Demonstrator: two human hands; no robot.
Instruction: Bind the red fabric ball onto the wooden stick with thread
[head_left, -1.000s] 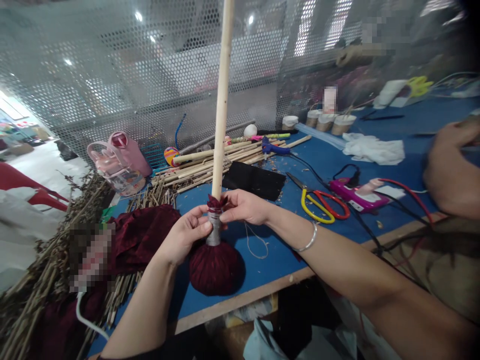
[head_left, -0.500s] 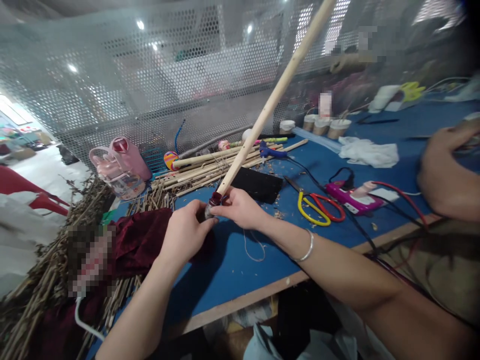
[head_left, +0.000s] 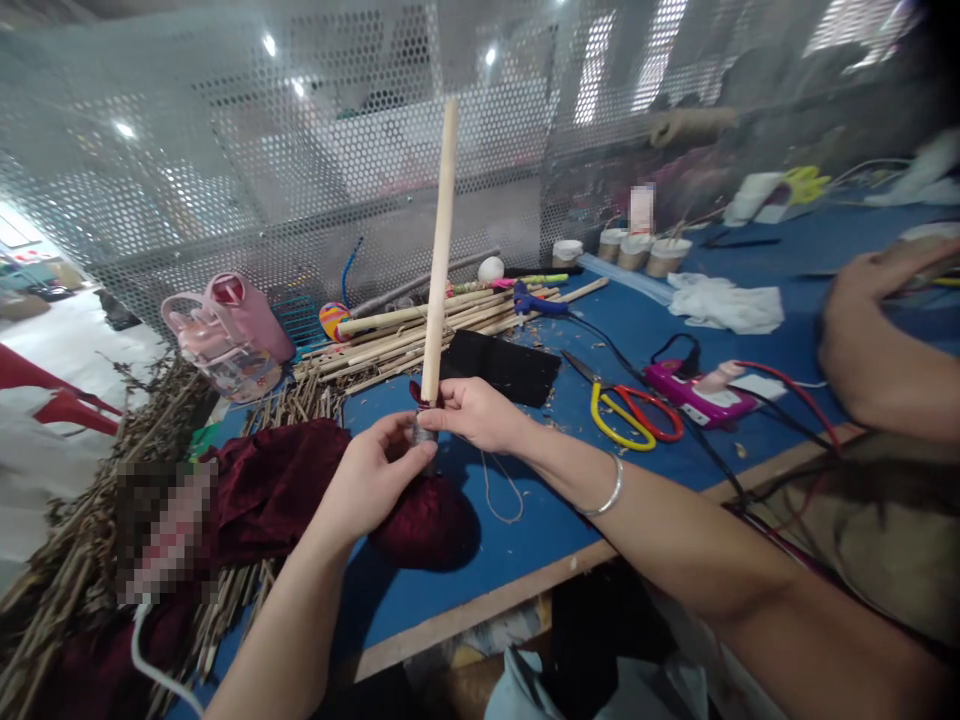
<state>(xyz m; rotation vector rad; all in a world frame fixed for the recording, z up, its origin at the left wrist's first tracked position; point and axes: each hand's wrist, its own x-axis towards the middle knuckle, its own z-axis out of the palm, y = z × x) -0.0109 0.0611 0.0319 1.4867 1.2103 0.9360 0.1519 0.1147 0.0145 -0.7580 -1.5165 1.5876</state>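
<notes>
The left hand (head_left: 371, 475) curls round, and the right hand (head_left: 476, 415) pinches, the grey-wrapped neck (head_left: 425, 433) of a maroon bundle (head_left: 431, 530) on the worktop (head_left: 532, 545) — its stick (head_left: 441, 250) near upright; black cloth (head_left: 501, 368), loose sticks (head_left: 386, 345) and scissors (head_left: 599, 386) lie beyond.

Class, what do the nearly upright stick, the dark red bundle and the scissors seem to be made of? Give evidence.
Stick: probably bare wood, being pale and dull.
Dark red bundle: its covering looks like velvety cloth, given the soft, uneven sheen.
Scissors: dark blades suggest metal; smooth yellow and red handles, perhaps plastic-coated.
</notes>
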